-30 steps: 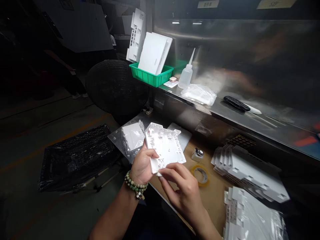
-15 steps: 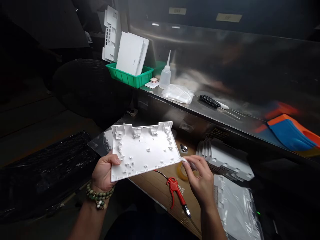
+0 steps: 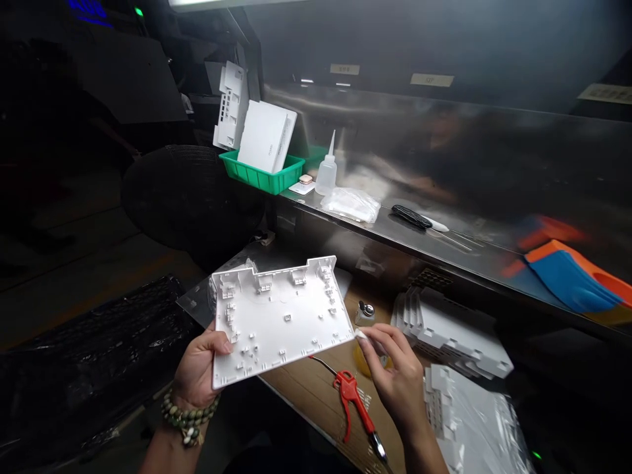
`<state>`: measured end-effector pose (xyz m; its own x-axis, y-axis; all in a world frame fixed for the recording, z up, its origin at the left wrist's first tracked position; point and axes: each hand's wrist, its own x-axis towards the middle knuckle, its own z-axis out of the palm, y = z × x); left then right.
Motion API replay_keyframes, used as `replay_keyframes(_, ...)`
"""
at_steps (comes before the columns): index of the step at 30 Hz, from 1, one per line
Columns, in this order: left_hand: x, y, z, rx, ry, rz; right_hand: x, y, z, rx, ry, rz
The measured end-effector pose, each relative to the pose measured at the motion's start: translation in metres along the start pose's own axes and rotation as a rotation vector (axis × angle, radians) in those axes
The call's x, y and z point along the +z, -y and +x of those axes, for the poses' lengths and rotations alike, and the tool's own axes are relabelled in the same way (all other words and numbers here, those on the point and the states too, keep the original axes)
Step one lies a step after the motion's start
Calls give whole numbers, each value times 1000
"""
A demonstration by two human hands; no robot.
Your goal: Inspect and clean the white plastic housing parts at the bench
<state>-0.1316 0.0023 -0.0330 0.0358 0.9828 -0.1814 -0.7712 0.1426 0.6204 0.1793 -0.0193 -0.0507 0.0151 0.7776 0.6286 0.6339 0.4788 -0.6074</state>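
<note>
My left hand point(image 3: 198, 367) grips the left edge of a white plastic housing panel point(image 3: 276, 329), thumb on its inner face. The panel is tilted with its clips and small posts facing me. At its lower right corner my right hand point(image 3: 395, 368) pinches a small white cloth point(image 3: 361, 334), which touches or nearly touches the panel's edge; most of the cloth is hidden by the fingers. Below lies a red air blow gun point(image 3: 356, 403) on the brown bench surface point(image 3: 306, 385). Behind the right hand are a roll of yellow tape point(image 3: 363, 362) and a small metal-topped bottle point(image 3: 365, 312).
White panels point(image 3: 454, 332) stand stacked at right, with plastic-wrapped ones point(image 3: 474, 415) nearer me. On the metal shelf point(image 3: 380, 227) are a green bin point(image 3: 261, 176) holding panels, a dropper bottle point(image 3: 326, 172), a plastic bag point(image 3: 351, 204), a black-corded tool point(image 3: 412, 217) and a blue-orange holder point(image 3: 575, 273).
The view has tipped upward, so most things sit lower in the picture. Both hands keep their grips, and the cloth stays at the panel's lower right corner.
</note>
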Motion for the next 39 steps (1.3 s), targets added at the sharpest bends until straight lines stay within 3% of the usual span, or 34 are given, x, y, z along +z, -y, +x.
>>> replay_keyframes(5, -16, 1, -1, -19, 57, -1, 5, -15, 6, -114, 63, -48)
replay_keyframes(9, -34, 2, -6, -48, 86, 1, 5, -23, 31, -42, -29, -10)
replay_keyframes(15, -49, 8, -18, -138, -84, 42, 14, 4, 70, -12, -125, 113)
replay_keyframes(24, -41, 13, -22, -154, -46, 46, 23, -11, 62, 86, -73, 134)
replay_keyframes(29, -21, 21, -20, -121, -44, 77, 20, -18, 58, 114, -190, 114)
replay_keyframes(35, -9, 29, -17, -136, 27, 55, 20, -26, 51, 159, -176, 123)
replay_keyframes(39, -3, 29, -17, -148, -10, 80, 19, -31, 46, 143, -212, 136)
